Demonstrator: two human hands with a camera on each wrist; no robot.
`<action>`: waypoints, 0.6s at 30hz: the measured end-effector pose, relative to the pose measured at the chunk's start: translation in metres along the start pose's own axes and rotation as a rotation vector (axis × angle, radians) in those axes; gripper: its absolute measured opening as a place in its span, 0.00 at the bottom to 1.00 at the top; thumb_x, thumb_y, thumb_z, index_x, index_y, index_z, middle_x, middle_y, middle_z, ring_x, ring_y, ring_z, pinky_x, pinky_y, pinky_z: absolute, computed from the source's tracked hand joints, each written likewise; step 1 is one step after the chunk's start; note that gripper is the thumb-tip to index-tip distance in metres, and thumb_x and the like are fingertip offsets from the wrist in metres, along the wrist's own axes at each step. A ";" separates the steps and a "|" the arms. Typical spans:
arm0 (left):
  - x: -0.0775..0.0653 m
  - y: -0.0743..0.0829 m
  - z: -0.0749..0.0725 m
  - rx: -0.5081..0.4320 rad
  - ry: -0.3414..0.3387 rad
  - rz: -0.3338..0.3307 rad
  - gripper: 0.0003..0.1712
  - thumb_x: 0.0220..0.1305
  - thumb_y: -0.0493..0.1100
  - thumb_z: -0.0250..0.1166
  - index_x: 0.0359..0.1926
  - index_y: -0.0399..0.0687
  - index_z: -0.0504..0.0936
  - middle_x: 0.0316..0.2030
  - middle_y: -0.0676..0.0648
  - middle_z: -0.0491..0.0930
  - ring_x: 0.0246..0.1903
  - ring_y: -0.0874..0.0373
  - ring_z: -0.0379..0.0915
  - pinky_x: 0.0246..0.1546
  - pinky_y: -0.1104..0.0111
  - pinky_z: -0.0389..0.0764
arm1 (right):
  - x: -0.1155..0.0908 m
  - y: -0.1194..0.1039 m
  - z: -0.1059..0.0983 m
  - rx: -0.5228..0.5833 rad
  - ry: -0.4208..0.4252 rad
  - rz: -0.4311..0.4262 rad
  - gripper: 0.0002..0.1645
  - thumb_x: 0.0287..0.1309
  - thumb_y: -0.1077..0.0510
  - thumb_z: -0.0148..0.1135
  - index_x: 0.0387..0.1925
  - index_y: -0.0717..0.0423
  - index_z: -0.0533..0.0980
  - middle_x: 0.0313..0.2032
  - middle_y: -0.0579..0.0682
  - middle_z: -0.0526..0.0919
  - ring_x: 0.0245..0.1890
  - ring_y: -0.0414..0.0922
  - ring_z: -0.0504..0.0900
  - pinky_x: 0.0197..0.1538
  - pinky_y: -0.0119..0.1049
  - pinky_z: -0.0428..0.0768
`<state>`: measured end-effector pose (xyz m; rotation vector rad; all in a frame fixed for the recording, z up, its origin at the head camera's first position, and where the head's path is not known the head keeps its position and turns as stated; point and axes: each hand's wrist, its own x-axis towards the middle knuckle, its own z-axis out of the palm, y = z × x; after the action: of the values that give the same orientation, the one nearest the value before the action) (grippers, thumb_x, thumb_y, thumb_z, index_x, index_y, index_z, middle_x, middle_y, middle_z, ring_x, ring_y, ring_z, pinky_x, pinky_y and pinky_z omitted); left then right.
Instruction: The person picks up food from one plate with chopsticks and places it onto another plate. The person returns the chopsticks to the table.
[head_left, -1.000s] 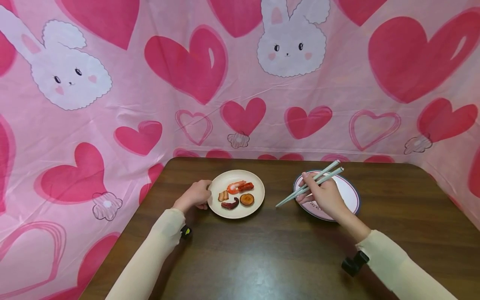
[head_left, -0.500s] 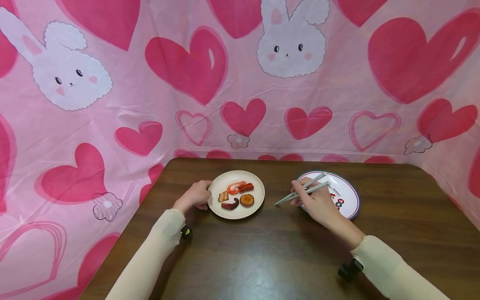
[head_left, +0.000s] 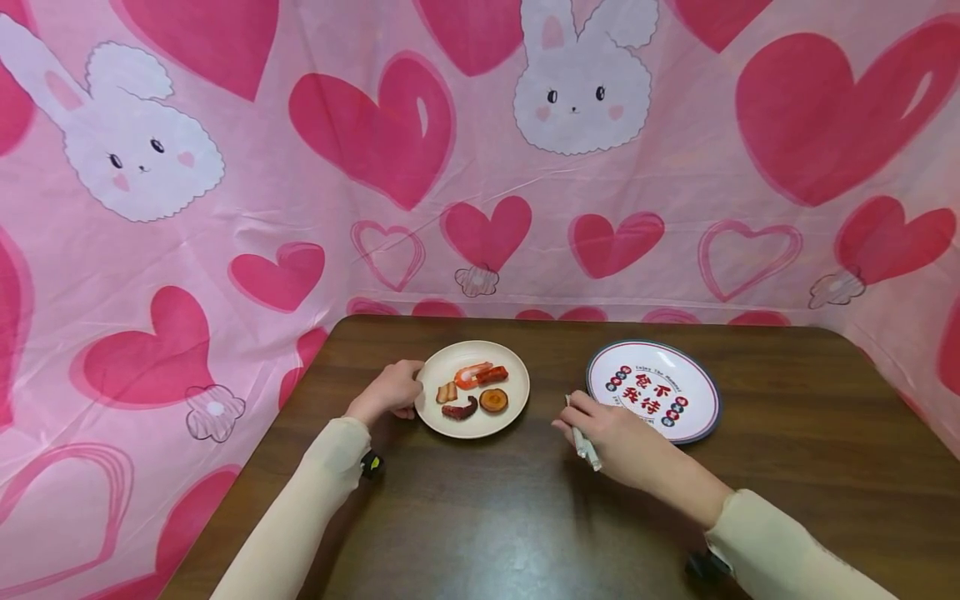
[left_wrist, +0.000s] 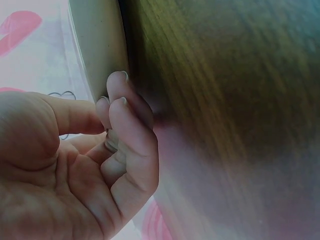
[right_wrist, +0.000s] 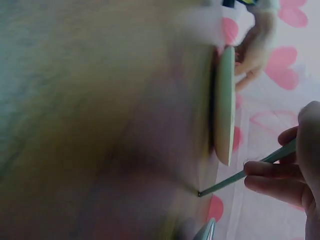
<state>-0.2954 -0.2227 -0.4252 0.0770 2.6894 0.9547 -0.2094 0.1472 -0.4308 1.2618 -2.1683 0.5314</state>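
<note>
At the left rim of a cream plate [head_left: 480, 428], my left hand [head_left: 392, 390] pinches the edge. In the left wrist view, the thumb and curled fingertips [left_wrist: 119, 82] meet at that rim. The plate bears a shrimp [head_left: 466, 379], a red sausage-like piece [head_left: 492, 374], a round brown slice [head_left: 493, 401], a dark red tentacle [head_left: 460, 409] and a striped strip of meat [head_left: 447, 392]. My right hand [head_left: 626, 442] grips pale green chopsticks [head_left: 587, 452] between the two plates. In the right wrist view, a chopstick [right_wrist: 226, 183] slants down with its tip right at the tabletop.
An oval white plate [head_left: 693, 379] with a blue rim and red characters lies behind my right hand, its near edge partly covered. Brown wooden tabletop [head_left: 480, 517] stretches in front. A pink heart-and-rabbit cloth [head_left: 570, 183] hangs behind and to the left.
My right hand has moved left and toward me, off the oval plate, whose print now shows. The chopsticks have swung so their thick ends point toward me. My left hand has stayed put.
</note>
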 end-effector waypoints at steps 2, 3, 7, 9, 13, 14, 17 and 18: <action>0.000 0.000 0.000 -0.001 -0.001 -0.002 0.29 0.72 0.32 0.51 0.72 0.35 0.71 0.30 0.38 0.80 0.18 0.52 0.80 0.20 0.62 0.85 | -0.001 -0.004 0.002 -0.037 -0.016 -0.070 0.22 0.83 0.49 0.46 0.34 0.53 0.77 0.33 0.44 0.70 0.23 0.38 0.75 0.26 0.31 0.80; 0.000 0.000 0.000 -0.001 -0.002 -0.004 0.29 0.72 0.32 0.51 0.73 0.35 0.71 0.30 0.38 0.80 0.18 0.52 0.80 0.20 0.62 0.85 | -0.001 -0.006 0.003 -0.048 -0.027 -0.096 0.23 0.84 0.49 0.43 0.33 0.53 0.77 0.33 0.45 0.70 0.24 0.39 0.75 0.26 0.32 0.80; 0.001 -0.002 0.000 -0.001 -0.002 0.000 0.29 0.72 0.32 0.51 0.72 0.35 0.71 0.31 0.38 0.80 0.18 0.52 0.80 0.20 0.62 0.85 | -0.005 -0.011 0.006 -0.090 -0.104 -0.138 0.23 0.84 0.51 0.41 0.34 0.54 0.77 0.34 0.45 0.69 0.25 0.41 0.75 0.27 0.35 0.79; 0.000 -0.002 -0.001 0.000 0.000 0.002 0.28 0.72 0.32 0.51 0.72 0.35 0.72 0.31 0.39 0.80 0.18 0.52 0.80 0.20 0.62 0.85 | -0.006 -0.013 0.008 -0.108 -0.149 -0.141 0.17 0.81 0.53 0.49 0.33 0.53 0.76 0.33 0.44 0.69 0.25 0.41 0.75 0.25 0.34 0.78; 0.000 -0.001 -0.002 0.000 0.003 0.008 0.28 0.73 0.32 0.51 0.72 0.36 0.72 0.30 0.39 0.80 0.18 0.52 0.80 0.20 0.62 0.85 | -0.008 -0.016 0.011 -0.108 -0.225 -0.129 0.12 0.63 0.60 0.72 0.29 0.52 0.75 0.33 0.44 0.68 0.24 0.39 0.74 0.25 0.32 0.77; 0.000 -0.001 -0.002 0.001 0.002 0.011 0.29 0.73 0.32 0.51 0.73 0.35 0.71 0.30 0.39 0.80 0.18 0.52 0.80 0.20 0.62 0.85 | -0.008 -0.016 0.012 -0.102 -0.239 -0.123 0.13 0.58 0.61 0.75 0.28 0.52 0.75 0.33 0.44 0.68 0.24 0.38 0.74 0.25 0.32 0.77; 0.001 -0.001 -0.002 0.007 0.001 0.012 0.29 0.73 0.32 0.51 0.73 0.35 0.71 0.29 0.39 0.80 0.18 0.52 0.80 0.20 0.62 0.85 | -0.009 -0.018 0.013 -0.080 -0.277 -0.103 0.14 0.54 0.63 0.78 0.28 0.52 0.77 0.33 0.44 0.68 0.24 0.39 0.74 0.27 0.32 0.78; 0.001 -0.001 -0.002 0.008 0.000 0.011 0.28 0.73 0.32 0.51 0.72 0.35 0.72 0.29 0.39 0.80 0.18 0.52 0.80 0.20 0.62 0.85 | -0.009 -0.018 0.013 -0.075 -0.291 -0.095 0.13 0.54 0.63 0.78 0.27 0.52 0.77 0.34 0.44 0.68 0.25 0.39 0.75 0.28 0.33 0.78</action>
<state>-0.2966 -0.2241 -0.4245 0.0930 2.6955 0.9472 -0.1934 0.1371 -0.4457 1.4672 -2.3233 0.2364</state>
